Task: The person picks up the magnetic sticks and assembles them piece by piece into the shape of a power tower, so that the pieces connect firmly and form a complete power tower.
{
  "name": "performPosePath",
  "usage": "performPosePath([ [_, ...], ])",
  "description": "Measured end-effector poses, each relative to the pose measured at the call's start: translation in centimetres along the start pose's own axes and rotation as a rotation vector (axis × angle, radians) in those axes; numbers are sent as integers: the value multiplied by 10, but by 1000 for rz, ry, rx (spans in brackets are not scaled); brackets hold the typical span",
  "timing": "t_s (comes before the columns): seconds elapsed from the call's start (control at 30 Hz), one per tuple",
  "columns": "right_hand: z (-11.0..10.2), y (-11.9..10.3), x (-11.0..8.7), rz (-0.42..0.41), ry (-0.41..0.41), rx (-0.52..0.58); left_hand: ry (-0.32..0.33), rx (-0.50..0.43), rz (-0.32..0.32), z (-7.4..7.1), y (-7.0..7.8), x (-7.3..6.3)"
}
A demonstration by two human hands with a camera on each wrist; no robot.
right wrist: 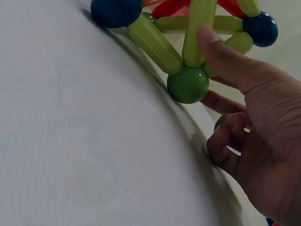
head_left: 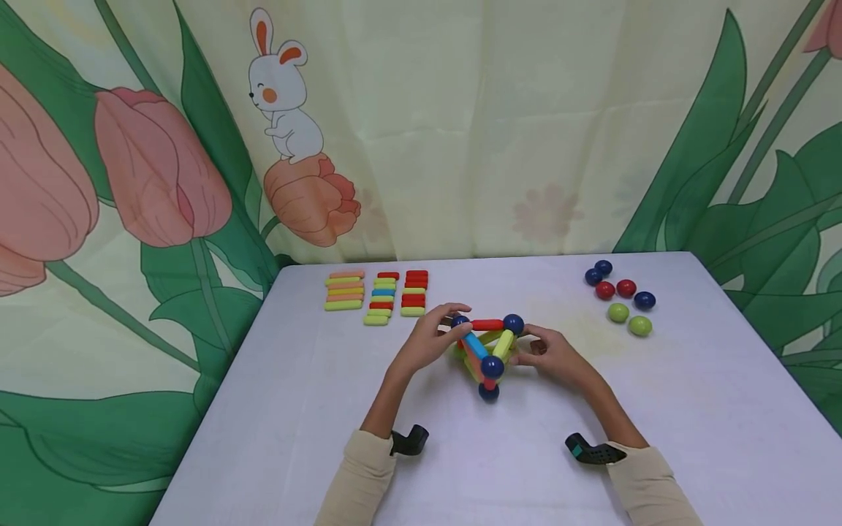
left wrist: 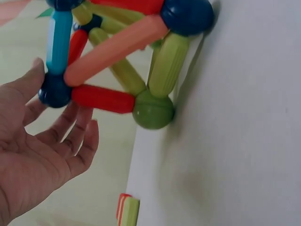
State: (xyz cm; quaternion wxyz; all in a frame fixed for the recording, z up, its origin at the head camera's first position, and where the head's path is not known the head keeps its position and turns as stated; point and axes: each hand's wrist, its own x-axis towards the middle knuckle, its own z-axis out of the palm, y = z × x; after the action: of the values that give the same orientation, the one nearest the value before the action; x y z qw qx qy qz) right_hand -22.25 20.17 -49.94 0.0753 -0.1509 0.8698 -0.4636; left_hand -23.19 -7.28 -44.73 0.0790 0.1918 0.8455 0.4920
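Note:
A frame of coloured magnetic rods and balls stands on the white table between my hands. My left hand pinches a blue ball at its upper left corner, where a light-blue rod, a salmon rod and a red rod meet. On the other side, my right hand grips the frame low down, its thumb on a yellow-green rod just above a green ball. Another blue ball forms the upper corner nearest me.
Loose rods lie in three columns at the back left: a salmon and yellow one, a mixed one and a red and green one. At the back right are loose blue balls, red balls and green balls. A printed curtain hangs behind the table.

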Motion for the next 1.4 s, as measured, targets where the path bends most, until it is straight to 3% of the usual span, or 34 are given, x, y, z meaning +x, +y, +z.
performPosePath([
  [0.13,1,3,0,-18,-36,-103,-12,65,3,-10,-7,-4],
  [0.23,2,3,0,-22,-46,-137,27,164,-48,-19,-15,-9],
  [0.5,4,-1,3,-1,-45,-167,314,512,-399,-48,-36,-15],
  [0.6,3,-3,3,-9,-43,-166,377,591,-476,-59,-44,-14],
  [0.7,3,-4,4,-20,-34,-166,384,608,-470,-67,-53,-15],
  [0.9,7,-4,2,-9,-5,-187,321,594,-443,-70,-64,-16],
  [1.2,13,-6,2,-6,82,-257,243,692,-464,-65,-64,-17],
  [1.3,14,-8,1,-11,104,-270,218,616,-459,-64,-60,-17],
  [1.4,16,-9,0,-13,123,-280,203,454,-405,-61,-56,-15],
])
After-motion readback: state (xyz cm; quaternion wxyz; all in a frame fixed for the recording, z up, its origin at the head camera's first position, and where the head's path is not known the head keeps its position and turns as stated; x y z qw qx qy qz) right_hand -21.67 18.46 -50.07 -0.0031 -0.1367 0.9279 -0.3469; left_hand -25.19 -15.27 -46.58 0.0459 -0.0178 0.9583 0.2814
